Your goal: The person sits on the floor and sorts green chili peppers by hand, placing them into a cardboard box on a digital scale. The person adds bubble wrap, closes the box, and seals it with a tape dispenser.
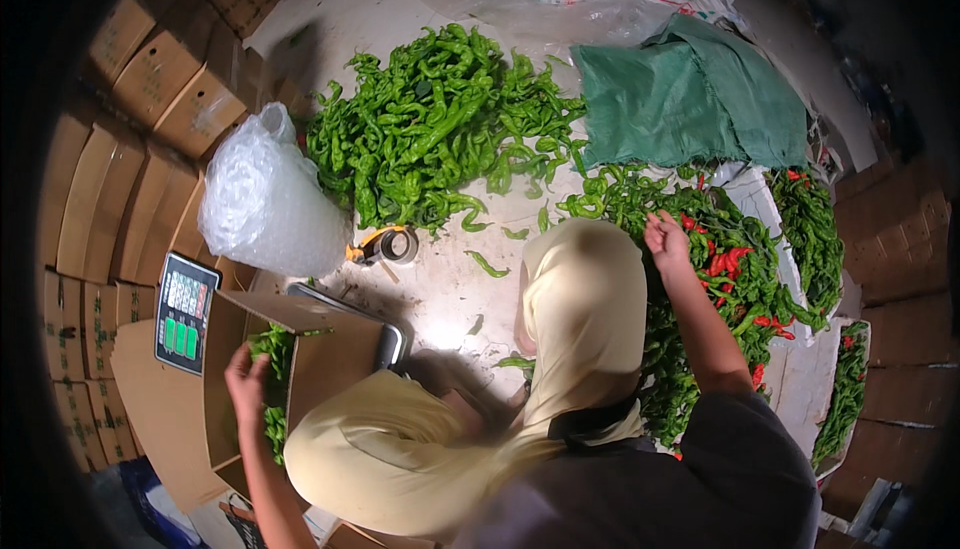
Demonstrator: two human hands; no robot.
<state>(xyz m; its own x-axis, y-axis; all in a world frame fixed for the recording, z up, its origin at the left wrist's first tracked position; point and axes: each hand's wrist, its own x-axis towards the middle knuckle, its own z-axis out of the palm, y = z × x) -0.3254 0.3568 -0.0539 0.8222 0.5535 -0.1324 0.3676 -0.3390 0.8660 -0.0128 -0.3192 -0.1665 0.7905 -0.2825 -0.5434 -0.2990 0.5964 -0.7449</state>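
My left hand point(247, 380) is at the open cardboard box point(334, 357), its fingers against green chili peppers point(276, 354) inside; whether it grips any is unclear. The box rests on a platform scale point(395, 342), and the scale's display unit point(187, 312) stands behind it at the left. My right hand point(666, 237) is raised, with fingers curled, over the near right pile of green peppers point(622, 192), where several red peppers point(724, 262) lie. No pepper can be made out in that hand. A larger heap of green peppers point(420, 121) lies on the floor ahead.
A bubble wrap roll point(262, 196) stands near a tape dispenser point(382, 245). Stacked cardboard boxes point(161, 83) line the left side. A green woven sheet point(675, 98) lies beyond the right pile. A white foam container point(844, 391) of peppers stands at the far right.
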